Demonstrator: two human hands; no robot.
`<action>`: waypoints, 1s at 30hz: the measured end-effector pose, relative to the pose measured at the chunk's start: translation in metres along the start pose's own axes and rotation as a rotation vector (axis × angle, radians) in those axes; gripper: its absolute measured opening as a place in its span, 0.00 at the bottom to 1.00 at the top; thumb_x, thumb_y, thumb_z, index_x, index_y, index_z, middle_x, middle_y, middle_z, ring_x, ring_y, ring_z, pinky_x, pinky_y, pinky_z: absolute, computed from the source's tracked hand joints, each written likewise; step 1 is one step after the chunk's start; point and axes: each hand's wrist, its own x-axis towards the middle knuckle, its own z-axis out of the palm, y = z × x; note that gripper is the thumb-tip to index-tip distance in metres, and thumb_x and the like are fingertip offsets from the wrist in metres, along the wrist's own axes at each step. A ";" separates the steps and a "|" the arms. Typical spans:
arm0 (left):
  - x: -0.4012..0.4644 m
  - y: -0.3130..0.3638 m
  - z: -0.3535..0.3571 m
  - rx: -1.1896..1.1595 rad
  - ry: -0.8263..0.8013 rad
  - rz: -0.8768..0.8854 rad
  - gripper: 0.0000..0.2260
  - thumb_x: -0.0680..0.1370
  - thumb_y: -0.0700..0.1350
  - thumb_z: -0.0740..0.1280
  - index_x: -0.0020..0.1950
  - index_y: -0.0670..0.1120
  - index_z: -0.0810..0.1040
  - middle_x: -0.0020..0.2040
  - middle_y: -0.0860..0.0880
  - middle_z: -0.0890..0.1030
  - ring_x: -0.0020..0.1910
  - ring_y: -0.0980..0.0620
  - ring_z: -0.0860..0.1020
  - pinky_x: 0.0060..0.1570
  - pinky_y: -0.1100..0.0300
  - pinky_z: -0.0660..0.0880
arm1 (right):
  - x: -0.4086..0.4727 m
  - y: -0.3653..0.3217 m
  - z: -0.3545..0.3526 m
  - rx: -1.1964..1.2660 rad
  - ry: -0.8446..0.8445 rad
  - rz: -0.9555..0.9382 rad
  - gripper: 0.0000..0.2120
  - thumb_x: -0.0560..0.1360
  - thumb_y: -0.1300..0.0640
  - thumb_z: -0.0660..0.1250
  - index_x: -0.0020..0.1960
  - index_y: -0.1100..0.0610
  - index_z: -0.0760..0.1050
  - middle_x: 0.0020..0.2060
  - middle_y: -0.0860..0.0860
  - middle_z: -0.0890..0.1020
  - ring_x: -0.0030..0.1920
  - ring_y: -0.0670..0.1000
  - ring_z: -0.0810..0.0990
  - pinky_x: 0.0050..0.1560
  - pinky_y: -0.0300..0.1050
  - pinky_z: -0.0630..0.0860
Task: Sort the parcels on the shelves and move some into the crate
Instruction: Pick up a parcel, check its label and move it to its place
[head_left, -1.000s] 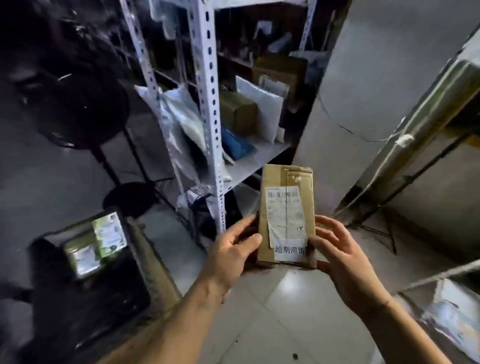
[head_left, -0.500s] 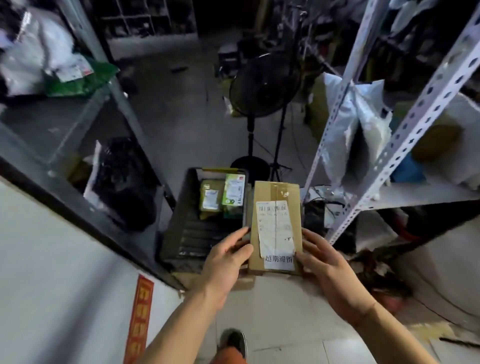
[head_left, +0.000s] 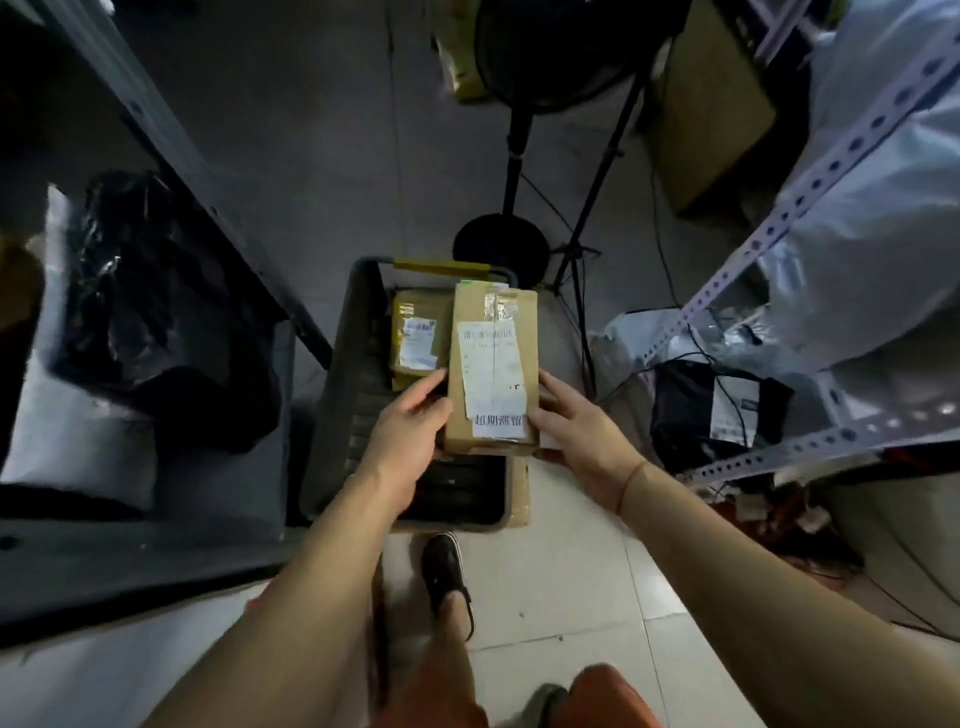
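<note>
Along the left edge of the frame, a dark metal shelf unit (head_left: 171, 140) slanting from the top toward the centre, with a crumpled black plastic bag (head_left: 156, 312) and a pale grey plastic mailer (head_left: 78, 441) lying on its lower level. Just left of centre, a dark grey plastic crate (head_left: 337, 395) standing on the pale tiled floor (head_left: 561, 597), holding a small brown taped parcel with a white label (head_left: 418, 332) at its far end. Gripping from the left, the left hand (head_left: 410, 426), thumb curled over the front face and fingers tucked behind. Held upright over the crate in the middle of the frame, a long brown cardboard box with a white shipping label (head_left: 493, 364). Gripping its right edge, the right hand (head_left: 576, 431), fingers pressed along the side and thumb underneath near the lower corner. Below centre, a black shoe (head_left: 444, 577) on the tiles. Above centre, a black pedestal fan (head_left: 519, 156) with its round base just beyond the crate. Toward the upper right, a large brown cardboard carton (head_left: 711, 109). Along the right edge, a white perforated metal rack (head_left: 810, 192) carrying white plastic mailers (head_left: 878, 218), with a black bag bearing a white label (head_left: 722, 405) beneath.
</note>
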 end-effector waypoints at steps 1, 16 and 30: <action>0.022 0.003 0.000 0.007 -0.008 -0.007 0.19 0.86 0.45 0.67 0.75 0.62 0.77 0.62 0.52 0.87 0.59 0.53 0.86 0.66 0.45 0.81 | 0.021 0.000 0.002 0.016 0.013 0.013 0.23 0.85 0.58 0.66 0.71 0.33 0.71 0.65 0.44 0.84 0.64 0.49 0.84 0.55 0.49 0.83; 0.282 -0.012 0.029 0.013 0.058 -0.080 0.19 0.87 0.43 0.64 0.77 0.55 0.75 0.57 0.53 0.88 0.58 0.53 0.86 0.62 0.49 0.83 | 0.296 0.060 -0.017 -0.033 0.071 0.106 0.26 0.85 0.58 0.66 0.81 0.41 0.68 0.67 0.45 0.83 0.65 0.48 0.84 0.68 0.56 0.81; 0.318 -0.036 0.034 0.102 0.006 0.002 0.21 0.88 0.43 0.61 0.79 0.59 0.71 0.65 0.58 0.84 0.62 0.58 0.84 0.63 0.52 0.83 | 0.333 0.087 -0.028 -0.073 0.108 0.087 0.28 0.84 0.55 0.64 0.79 0.33 0.66 0.73 0.42 0.78 0.71 0.49 0.79 0.71 0.57 0.79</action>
